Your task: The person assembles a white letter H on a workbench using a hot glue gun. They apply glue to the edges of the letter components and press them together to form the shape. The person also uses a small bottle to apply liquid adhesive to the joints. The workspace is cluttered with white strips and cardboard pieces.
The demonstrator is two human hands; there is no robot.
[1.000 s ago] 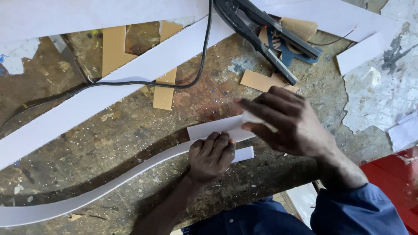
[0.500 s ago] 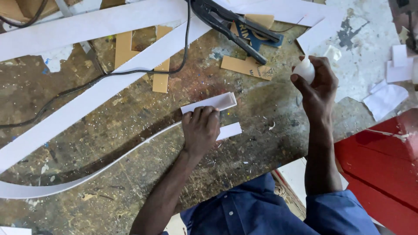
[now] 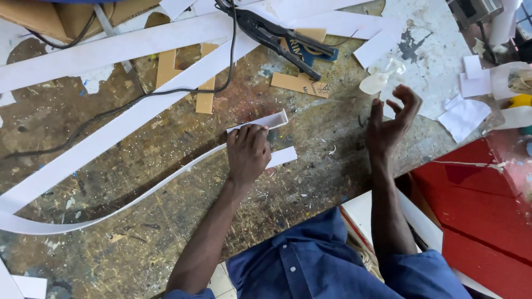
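Observation:
My left hand (image 3: 248, 152) is curled knuckles-down on a long, thin, curved white strip (image 3: 166, 178) standing on edge on the worn workbench (image 3: 166, 238). The strip's bent end (image 3: 275, 119) sticks out just past my fingers. A short flat white piece (image 3: 282, 156) lies beside my hand. My right hand (image 3: 390, 122) hovers open, fingers spread, just below a small pale squeeze bottle (image 3: 378, 82) that lies on its side on the bench.
Wide white strips (image 3: 111, 133) cross the bench diagonally, with a black cable (image 3: 183, 91) over them. A black hand tool (image 3: 277, 36) and cardboard offcuts (image 3: 299, 84) lie at the top. White paper scraps (image 3: 463, 117) are at the right, above a red surface (image 3: 476, 221).
My right hand left the strip, moved right with the small bottle, and now has let it go onto the bench. My left hand stays on the strip.

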